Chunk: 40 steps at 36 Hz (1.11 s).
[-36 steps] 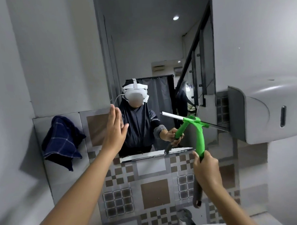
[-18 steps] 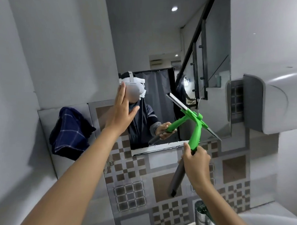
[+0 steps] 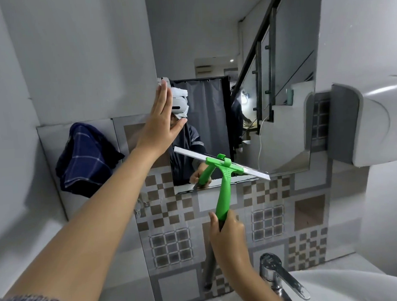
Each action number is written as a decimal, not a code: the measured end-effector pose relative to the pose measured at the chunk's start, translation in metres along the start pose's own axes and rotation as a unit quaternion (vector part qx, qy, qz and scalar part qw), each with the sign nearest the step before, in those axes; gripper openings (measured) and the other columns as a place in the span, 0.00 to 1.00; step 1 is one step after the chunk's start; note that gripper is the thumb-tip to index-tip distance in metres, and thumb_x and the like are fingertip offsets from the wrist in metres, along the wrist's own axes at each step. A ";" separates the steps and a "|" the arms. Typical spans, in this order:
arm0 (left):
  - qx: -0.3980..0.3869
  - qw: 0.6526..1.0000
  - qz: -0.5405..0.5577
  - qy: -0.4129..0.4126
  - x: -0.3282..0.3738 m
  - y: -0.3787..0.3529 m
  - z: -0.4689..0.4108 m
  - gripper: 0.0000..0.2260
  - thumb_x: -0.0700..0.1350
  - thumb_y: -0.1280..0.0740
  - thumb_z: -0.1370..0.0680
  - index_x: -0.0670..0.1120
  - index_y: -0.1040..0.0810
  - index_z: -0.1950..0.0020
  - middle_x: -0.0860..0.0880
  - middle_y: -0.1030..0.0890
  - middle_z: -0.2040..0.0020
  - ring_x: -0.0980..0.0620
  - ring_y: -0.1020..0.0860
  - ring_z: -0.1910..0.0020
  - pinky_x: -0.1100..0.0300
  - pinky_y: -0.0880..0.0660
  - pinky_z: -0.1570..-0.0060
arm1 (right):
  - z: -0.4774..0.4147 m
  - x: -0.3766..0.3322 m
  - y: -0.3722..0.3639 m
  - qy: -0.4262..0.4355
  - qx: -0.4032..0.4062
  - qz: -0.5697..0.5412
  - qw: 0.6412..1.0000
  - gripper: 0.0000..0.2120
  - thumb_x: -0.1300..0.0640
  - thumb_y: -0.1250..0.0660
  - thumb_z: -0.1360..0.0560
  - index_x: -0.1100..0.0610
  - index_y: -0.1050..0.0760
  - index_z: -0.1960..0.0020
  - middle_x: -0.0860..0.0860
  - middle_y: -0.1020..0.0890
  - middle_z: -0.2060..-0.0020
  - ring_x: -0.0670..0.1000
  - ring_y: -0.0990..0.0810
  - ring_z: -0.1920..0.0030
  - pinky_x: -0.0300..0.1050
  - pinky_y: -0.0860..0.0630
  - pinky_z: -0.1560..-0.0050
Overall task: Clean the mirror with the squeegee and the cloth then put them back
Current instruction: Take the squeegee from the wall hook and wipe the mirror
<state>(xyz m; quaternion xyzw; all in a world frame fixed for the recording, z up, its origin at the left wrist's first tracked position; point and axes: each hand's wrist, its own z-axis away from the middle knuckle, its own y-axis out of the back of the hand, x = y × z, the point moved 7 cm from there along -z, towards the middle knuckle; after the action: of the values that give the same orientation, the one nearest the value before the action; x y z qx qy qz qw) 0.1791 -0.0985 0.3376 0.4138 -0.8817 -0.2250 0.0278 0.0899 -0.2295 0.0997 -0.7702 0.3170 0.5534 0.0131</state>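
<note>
Right hand clamped round squeegee handle, blade above on mirror; left hand flat, empty; cloth hanging left.

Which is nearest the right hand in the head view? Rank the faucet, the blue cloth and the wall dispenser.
From the right hand:
1. Faucet, just below and to its right, at the basin.
2. Blue cloth, up on the left wall.
3. Wall dispenser, far upper right.
</note>
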 end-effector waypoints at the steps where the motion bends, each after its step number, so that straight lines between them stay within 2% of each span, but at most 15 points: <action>1: 0.001 1.000 0.001 0.001 0.000 0.000 0.000 0.35 0.45 0.35 0.23 0.35 0.54 0.26 0.38 0.53 0.25 0.44 0.54 0.25 0.73 0.60 0.32 | 0.001 0.000 -0.001 0.005 0.000 0.004 1.000 0.12 0.48 0.41 0.22 0.58 0.31 0.53 0.51 0.26 0.69 0.46 0.30 0.74 0.39 0.32 0.74; 9: 0.018 1.000 0.008 0.020 0.004 -0.002 0.001 0.33 0.43 0.35 0.23 0.34 0.52 0.27 0.37 0.52 0.25 0.41 0.53 0.26 0.78 0.59 0.35 | 0.008 0.007 0.006 0.027 -0.001 0.059 0.998 0.12 0.48 0.39 0.23 0.57 0.30 0.55 0.49 0.26 0.72 0.48 0.28 0.74 0.44 0.28 0.72; 12: 0.029 0.999 0.006 0.032 0.007 -0.002 0.004 0.33 0.42 0.36 0.23 0.34 0.52 0.27 0.37 0.52 0.25 0.42 0.53 0.26 0.83 0.58 0.40 | 0.014 0.008 0.010 0.049 -0.009 0.089 0.995 0.11 0.48 0.39 0.23 0.56 0.30 0.56 0.45 0.30 0.74 0.44 0.31 0.76 0.38 0.33 0.75; 14: 0.032 0.999 0.009 0.039 0.009 -0.003 0.008 0.32 0.41 0.36 0.22 0.34 0.52 0.27 0.37 0.51 0.25 0.43 0.52 0.26 0.82 0.58 0.39 | 0.015 0.007 0.013 0.062 -0.009 0.106 0.992 0.11 0.48 0.39 0.23 0.56 0.30 0.55 0.43 0.32 0.75 0.42 0.33 0.76 0.35 0.36 0.75; 18: 0.034 0.997 -0.002 0.071 0.013 -0.005 0.021 0.31 0.43 0.37 0.22 0.37 0.51 0.26 0.41 0.53 0.24 0.45 0.52 0.25 0.78 0.55 0.39 | 0.014 0.005 0.028 0.074 0.002 0.138 0.988 0.10 0.48 0.40 0.23 0.55 0.29 0.53 0.42 0.33 0.74 0.41 0.34 0.75 0.35 0.37 0.75; 20: 0.039 0.996 0.008 0.079 0.018 -0.007 0.027 0.30 0.41 0.37 0.22 0.36 0.51 0.26 0.39 0.52 0.25 0.43 0.52 0.25 0.83 0.56 0.40 | 0.012 0.003 0.036 0.088 0.005 0.151 0.985 0.08 0.49 0.39 0.23 0.54 0.28 0.53 0.42 0.33 0.74 0.41 0.35 0.76 0.35 0.36 0.75; 22: 0.037 0.995 0.009 0.096 0.021 -0.011 0.033 0.30 0.41 0.38 0.22 0.37 0.51 0.26 0.40 0.52 0.24 0.44 0.52 0.25 0.84 0.53 0.42 | 0.009 0.000 0.045 0.106 0.005 0.169 0.980 0.08 0.50 0.39 0.23 0.54 0.28 0.51 0.41 0.34 0.74 0.40 0.36 0.76 0.33 0.39 0.75; 25: 0.041 0.992 0.019 0.116 0.023 -0.016 0.042 0.30 0.40 0.38 0.22 0.38 0.52 0.26 0.42 0.53 0.24 0.46 0.54 0.25 0.81 0.49 0.39 | 0.003 -0.001 0.055 0.136 -0.010 0.189 0.972 0.10 0.49 0.39 0.23 0.55 0.27 0.49 0.41 0.32 0.72 0.40 0.36 0.75 0.33 0.39 0.75; 26: 0.042 0.991 0.022 0.122 0.024 -0.018 0.044 0.31 0.41 0.38 0.22 0.39 0.53 0.25 0.43 0.54 0.24 0.47 0.54 0.25 0.76 0.44 0.35 | 0.001 -0.001 0.058 0.146 -0.016 0.194 0.970 0.10 0.49 0.38 0.23 0.56 0.27 0.48 0.43 0.30 0.70 0.41 0.35 0.75 0.33 0.39 0.75; 27: 0.041 0.991 0.024 0.129 0.024 -0.020 0.046 0.31 0.41 0.38 0.22 0.40 0.54 0.25 0.44 0.56 0.24 0.47 0.54 0.25 0.68 0.37 0.34 | 0.000 -0.001 0.062 0.156 -0.018 0.197 0.968 0.11 0.50 0.37 0.24 0.56 0.27 0.47 0.44 0.29 0.69 0.41 0.35 0.75 0.32 0.39 0.76; 29: 0.040 0.988 0.026 0.147 0.025 -0.022 0.049 0.31 0.42 0.39 0.21 0.41 0.55 0.25 0.46 0.57 0.24 0.47 0.54 0.25 0.52 0.30 0.36 | -0.005 -0.001 0.072 0.176 -0.016 0.206 0.962 0.10 0.52 0.34 0.25 0.58 0.25 0.49 0.44 0.28 0.69 0.38 0.38 0.78 0.30 0.44 0.78; 31: 0.039 0.985 0.021 0.167 0.027 -0.024 0.051 0.31 0.42 0.39 0.21 0.41 0.55 0.25 0.44 0.56 0.24 0.47 0.54 0.25 0.47 0.31 0.35 | -0.012 0.000 0.083 0.187 -0.021 0.231 0.954 0.11 0.53 0.34 0.25 0.59 0.25 0.47 0.45 0.27 0.69 0.39 0.36 0.78 0.30 0.43 0.79; 33: 0.037 0.982 0.015 0.182 0.028 -0.026 0.052 0.32 0.43 0.38 0.21 0.41 0.55 0.25 0.44 0.55 0.24 0.47 0.54 0.25 0.45 0.33 0.34 | -0.020 0.003 0.095 0.194 -0.031 0.255 0.947 0.14 0.51 0.36 0.24 0.58 0.26 0.43 0.46 0.24 0.67 0.46 0.30 0.75 0.34 0.37 0.78; 36: 0.036 0.977 0.014 0.208 0.031 -0.031 0.056 0.32 0.43 0.38 0.22 0.41 0.54 0.25 0.43 0.55 0.24 0.47 0.54 0.25 0.45 0.35 0.33 | -0.033 0.011 0.119 0.196 -0.034 0.274 0.941 0.15 0.49 0.37 0.24 0.58 0.27 0.42 0.50 0.19 0.64 0.50 0.24 0.71 0.44 0.24 0.73; 40: 0.043 0.970 0.014 0.237 0.037 -0.037 0.063 0.32 0.44 0.37 0.22 0.40 0.53 0.25 0.42 0.55 0.24 0.46 0.55 0.25 0.47 0.43 0.28 | -0.047 0.024 0.147 0.196 -0.029 0.292 0.936 0.15 0.48 0.37 0.23 0.58 0.27 0.43 0.50 0.19 0.63 0.50 0.24 0.71 0.43 0.24 0.72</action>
<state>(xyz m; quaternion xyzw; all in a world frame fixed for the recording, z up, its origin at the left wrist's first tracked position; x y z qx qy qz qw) 0.1663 -0.1229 0.2605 0.4441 -0.8643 -0.0818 0.2213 0.0602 -0.3760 0.1463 -0.7369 0.5081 0.3800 -0.2332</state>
